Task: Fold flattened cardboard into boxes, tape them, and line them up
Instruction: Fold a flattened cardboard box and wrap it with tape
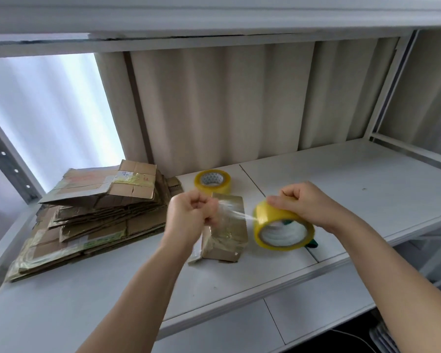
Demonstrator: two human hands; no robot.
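Your right hand (304, 203) clamps the roll (280, 226), your left hand (192, 215) pinches the tape (233, 212) stretched between them. It's thin, clingy stuff, so keep it taut; the light box (225, 233) sits just beneath.

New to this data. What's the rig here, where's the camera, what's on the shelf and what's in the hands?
No robot: a person works bare-handed, filmed by one wide-angle camera on their head, looking forward and down. The right hand grips a yellow tape roll; the left hand pinches the clear tape strip pulled from it. Below them a small cardboard box sits on the white shelf. A stack of flattened cardboard lies to the left, a second tape roll behind.
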